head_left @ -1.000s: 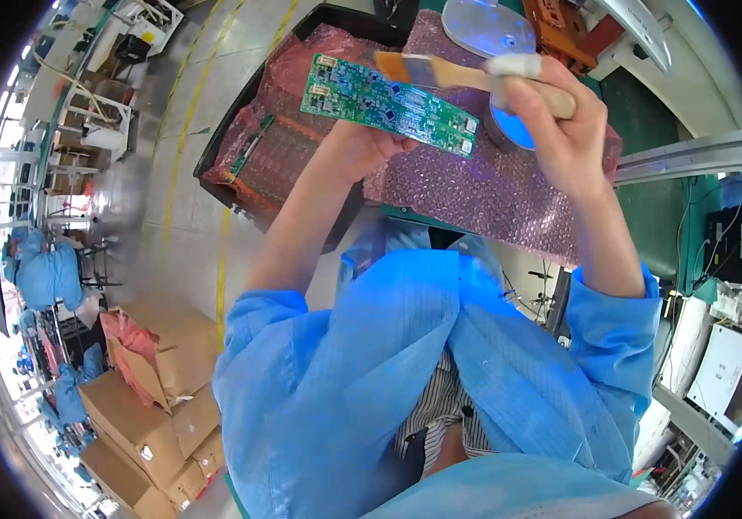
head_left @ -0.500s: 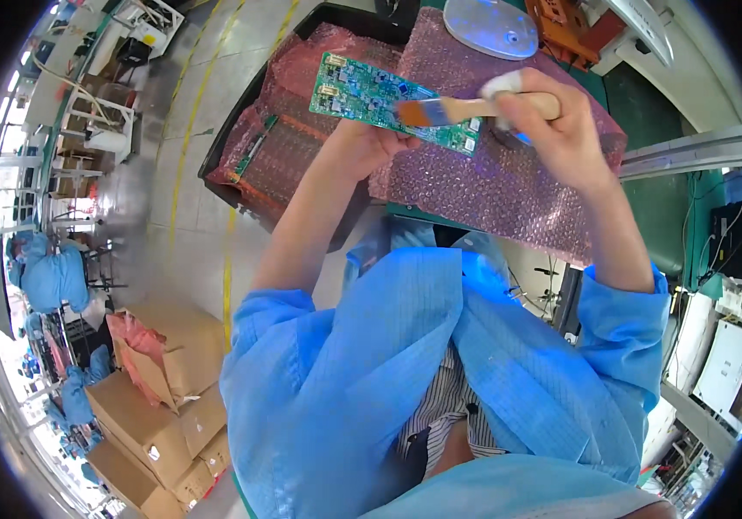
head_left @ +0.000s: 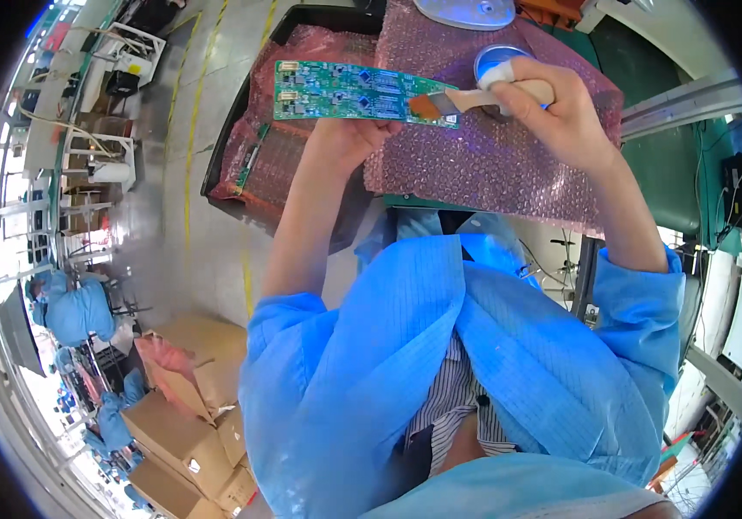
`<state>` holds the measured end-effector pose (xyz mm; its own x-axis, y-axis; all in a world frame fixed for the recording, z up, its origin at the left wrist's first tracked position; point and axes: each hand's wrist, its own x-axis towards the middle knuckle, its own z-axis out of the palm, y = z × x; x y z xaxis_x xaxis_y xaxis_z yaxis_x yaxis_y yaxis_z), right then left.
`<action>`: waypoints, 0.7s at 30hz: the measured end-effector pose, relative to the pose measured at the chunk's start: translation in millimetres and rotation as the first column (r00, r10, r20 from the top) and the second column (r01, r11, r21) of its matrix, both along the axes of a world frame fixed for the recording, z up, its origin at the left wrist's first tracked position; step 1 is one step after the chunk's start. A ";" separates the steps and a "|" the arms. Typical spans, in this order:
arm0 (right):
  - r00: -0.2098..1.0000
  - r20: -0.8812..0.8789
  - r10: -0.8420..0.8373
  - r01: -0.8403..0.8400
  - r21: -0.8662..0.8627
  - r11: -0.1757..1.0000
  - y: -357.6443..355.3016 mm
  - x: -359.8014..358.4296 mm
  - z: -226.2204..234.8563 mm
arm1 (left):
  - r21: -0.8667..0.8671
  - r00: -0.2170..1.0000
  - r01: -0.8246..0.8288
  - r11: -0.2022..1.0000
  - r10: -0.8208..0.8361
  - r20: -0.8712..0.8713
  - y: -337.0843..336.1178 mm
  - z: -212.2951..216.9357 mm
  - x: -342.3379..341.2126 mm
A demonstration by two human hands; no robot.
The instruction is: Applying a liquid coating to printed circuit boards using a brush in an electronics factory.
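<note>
A long green circuit board (head_left: 336, 89) is held up by my left hand (head_left: 347, 143), whose fingers grip its near edge from below. My right hand (head_left: 557, 111) is closed around the wooden handle of a flat paintbrush (head_left: 466, 100). The orange-brown bristles touch or hover just over the right end of the board; I cannot tell which. White wrapping covers a fingertip of the right hand. Behind that hand stands a round metal-rimmed container (head_left: 494, 59), partly hidden by the hand and brush.
Pink bubble wrap (head_left: 483, 169) covers the bench. At its left a black bin (head_left: 215, 164) lined with pink bubble wrap holds another green board (head_left: 252, 158). An oval grey base (head_left: 468, 10) stands at the far side. Cardboard boxes (head_left: 176, 432) are stacked lower left; a metal rail (head_left: 687, 117) runs at right.
The board has shifted left and turned more level. The brush now points at its right end instead of nearer the middle. The round container has come into view beside my right hand.
</note>
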<state>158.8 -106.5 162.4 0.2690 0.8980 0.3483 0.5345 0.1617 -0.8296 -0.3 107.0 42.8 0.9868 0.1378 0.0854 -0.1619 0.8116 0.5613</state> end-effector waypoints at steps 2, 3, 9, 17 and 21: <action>0.999 -0.039 -0.008 0.010 0.062 0.998 -2.7 -0.1 -3.1 | 0.037 0.999 -0.052 0.998 0.052 -0.010 -3.5 2.1 1.8; 0.998 -0.070 -0.009 0.016 0.102 0.995 -3.1 -1.4 -5.0 | 0.074 0.997 -0.071 0.995 0.072 -0.009 -6.5 4.5 1.8; 0.994 -0.088 -0.070 0.073 0.034 0.997 -6.9 5.5 -12.5 | 0.053 0.959 -0.203 0.978 0.210 -0.191 -15.3 21.9 0.3; 0.961 -0.166 -0.222 0.244 0.123 0.962 -8.5 10.9 -31.1 | -0.008 0.972 -0.198 0.980 0.195 -0.128 -19.4 17.1 8.1; 0.914 -0.343 -0.217 0.280 0.148 0.948 -9.4 11.5 -32.5 | -0.048 0.991 -0.127 0.991 0.125 -0.048 -20.5 18.1 9.7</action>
<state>170.3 -115.9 129.9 0.5996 0.7126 0.3641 0.2910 0.2297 -0.9287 9.4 86.4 60.9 0.9639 0.2642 0.0315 -0.2404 0.8138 0.5291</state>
